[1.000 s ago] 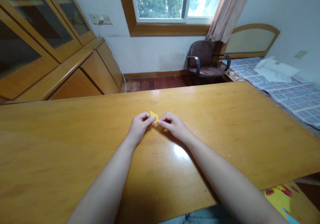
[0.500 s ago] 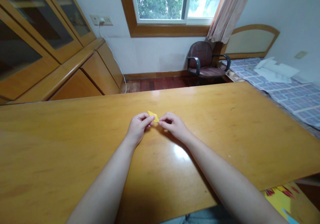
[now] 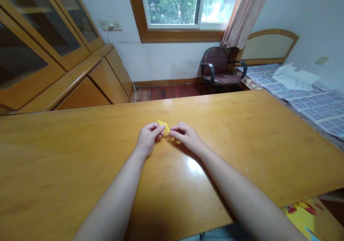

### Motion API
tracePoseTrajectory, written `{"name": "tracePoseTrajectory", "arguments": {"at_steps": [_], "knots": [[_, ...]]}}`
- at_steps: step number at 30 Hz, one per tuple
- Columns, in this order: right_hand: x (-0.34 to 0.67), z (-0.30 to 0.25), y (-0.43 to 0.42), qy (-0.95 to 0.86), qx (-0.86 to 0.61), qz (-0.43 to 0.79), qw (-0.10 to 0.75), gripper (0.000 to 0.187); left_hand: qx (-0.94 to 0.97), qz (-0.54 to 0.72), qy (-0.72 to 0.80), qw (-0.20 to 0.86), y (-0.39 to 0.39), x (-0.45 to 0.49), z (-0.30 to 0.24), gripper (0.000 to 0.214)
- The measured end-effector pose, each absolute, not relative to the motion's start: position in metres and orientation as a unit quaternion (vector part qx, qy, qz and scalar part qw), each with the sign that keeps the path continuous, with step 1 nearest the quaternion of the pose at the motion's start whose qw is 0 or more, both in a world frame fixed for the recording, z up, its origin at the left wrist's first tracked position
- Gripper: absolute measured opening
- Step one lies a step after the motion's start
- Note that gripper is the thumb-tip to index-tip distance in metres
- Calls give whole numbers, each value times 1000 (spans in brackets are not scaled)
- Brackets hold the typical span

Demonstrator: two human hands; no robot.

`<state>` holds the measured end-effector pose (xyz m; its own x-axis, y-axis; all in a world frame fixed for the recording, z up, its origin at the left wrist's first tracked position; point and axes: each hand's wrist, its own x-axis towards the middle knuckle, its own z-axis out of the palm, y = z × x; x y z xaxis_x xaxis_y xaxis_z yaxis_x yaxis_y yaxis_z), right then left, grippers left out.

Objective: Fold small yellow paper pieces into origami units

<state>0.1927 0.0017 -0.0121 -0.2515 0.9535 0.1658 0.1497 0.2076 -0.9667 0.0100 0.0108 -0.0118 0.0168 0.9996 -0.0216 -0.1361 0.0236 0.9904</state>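
Observation:
A small piece of folded yellow paper (image 3: 162, 124), pointed at its ends, is held just above the wooden table (image 3: 80, 155). My left hand (image 3: 149, 135) pinches it between thumb and fingers, the thumb lying across its near side. At the paper's right tip, the thumb and forefinger of my right hand (image 3: 185, 133) are closed together. The fingertips meet right at that point, and the paper's end there is partly hidden.
Below the table's right front edge lies more yellow paper (image 3: 301, 219) with red pieces near it. Beyond the table stand a maroon armchair (image 3: 216, 65) and a bed with a checked cover (image 3: 303, 97). A wooden cabinet (image 3: 80, 86) lines the left side.
The yellow paper has tilted slightly, with its far tip a little more to the left. Both hands keep their pinch in nearly the same place. The camera view has shifted slightly.

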Motion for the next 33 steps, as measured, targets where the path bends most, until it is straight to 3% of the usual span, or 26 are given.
{"name": "tracePoseTrajectory", "arguments": {"at_steps": [33], "knots": [[193,-11,5,-639,-429,460,443,21,536,436,459,559,10,8,-7,30]]}}
